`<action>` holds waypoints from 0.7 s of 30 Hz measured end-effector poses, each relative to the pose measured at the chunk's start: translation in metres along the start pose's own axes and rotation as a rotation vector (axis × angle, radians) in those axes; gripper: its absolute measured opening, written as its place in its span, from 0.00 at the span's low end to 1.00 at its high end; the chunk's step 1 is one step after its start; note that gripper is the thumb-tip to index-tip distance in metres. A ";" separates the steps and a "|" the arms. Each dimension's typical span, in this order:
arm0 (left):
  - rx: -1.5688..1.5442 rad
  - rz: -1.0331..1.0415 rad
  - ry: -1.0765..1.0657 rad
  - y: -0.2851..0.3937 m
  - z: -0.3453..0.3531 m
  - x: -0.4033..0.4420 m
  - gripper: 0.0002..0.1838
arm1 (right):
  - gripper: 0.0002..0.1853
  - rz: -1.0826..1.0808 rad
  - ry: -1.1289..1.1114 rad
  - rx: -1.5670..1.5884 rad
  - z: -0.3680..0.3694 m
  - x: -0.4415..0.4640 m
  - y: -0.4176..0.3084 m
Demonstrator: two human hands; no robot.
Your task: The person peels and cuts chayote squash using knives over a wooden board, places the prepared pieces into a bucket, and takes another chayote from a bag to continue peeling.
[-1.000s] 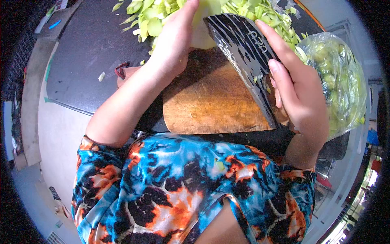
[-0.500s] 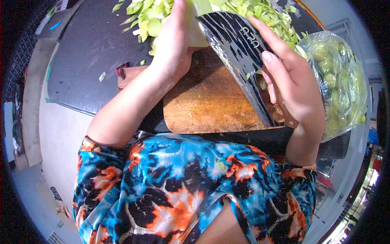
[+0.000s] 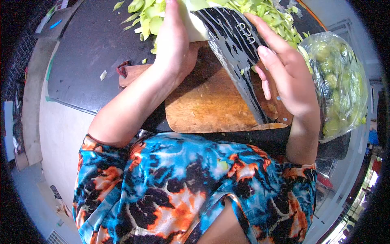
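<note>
The right hand (image 3: 286,67) grips a broad cleaver (image 3: 233,46), its thumb against the flat of the blade, its index finger stretched along the far right edge, and its other fingers, partly hidden, curled in around the handle side. The blade is dark, with pale lettering near its upper edge and wet-looking streaks, and it slants from the far middle of the scene down toward the near right, over the right part of a wooden cutting board (image 3: 207,107). A few tiny green scraps cling to the blade. The left hand (image 3: 176,44) lies along the left side of a pale vegetable chunk (image 3: 194,27), which sits at the far part of the board, just beside the blade's far left corner; the fingertips run out of view or are hidden, so I cannot tell how closely they close on it. Beyond both hands spreads a heap of light green vegetable slices (image 3: 276,22), cut off by the far edge of the view. The board's handle (image 3: 134,74) points left, with a dark red cord (image 3: 122,68) at its end. A small pale scrap (image 3: 103,75) lies farther left on the black tabletop (image 3: 81,69). To the right of the right hand rests a clear plastic bag (image 3: 339,87) of green pieces.
</note>
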State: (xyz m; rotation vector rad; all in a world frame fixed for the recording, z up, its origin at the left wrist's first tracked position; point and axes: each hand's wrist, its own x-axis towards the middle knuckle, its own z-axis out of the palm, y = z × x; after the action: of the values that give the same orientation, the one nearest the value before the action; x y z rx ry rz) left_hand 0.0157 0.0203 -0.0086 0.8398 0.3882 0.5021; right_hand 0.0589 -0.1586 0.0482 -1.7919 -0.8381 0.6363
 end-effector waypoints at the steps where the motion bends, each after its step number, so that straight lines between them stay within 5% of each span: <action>1: -0.002 -0.004 0.014 0.000 0.000 0.000 0.31 | 0.25 0.014 -0.013 -0.004 0.000 0.000 -0.002; 3: -0.005 -0.012 0.042 0.002 0.003 0.000 0.31 | 0.25 0.040 -0.040 -0.012 -0.002 0.000 -0.006; 6: -0.029 0.010 -0.093 0.012 0.017 -0.013 0.36 | 0.25 0.026 -0.024 0.017 0.000 0.000 -0.005; 9: -0.225 0.002 -0.339 0.009 -0.004 0.002 0.31 | 0.26 0.020 -0.012 0.058 0.002 0.000 -0.007; 12: -0.036 -0.012 0.026 0.004 0.005 0.006 0.30 | 0.26 0.012 -0.024 0.091 -0.004 -0.001 -0.009; 21: -0.055 -0.095 -0.115 0.009 0.012 0.007 0.30 | 0.27 0.012 0.118 0.393 0.005 -0.027 -0.007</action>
State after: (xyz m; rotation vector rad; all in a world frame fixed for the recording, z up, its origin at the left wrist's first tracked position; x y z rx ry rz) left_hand 0.0251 0.0221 0.0042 0.7891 0.3055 0.3734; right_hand 0.0366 -0.1757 0.0539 -1.4618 -0.5769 0.6465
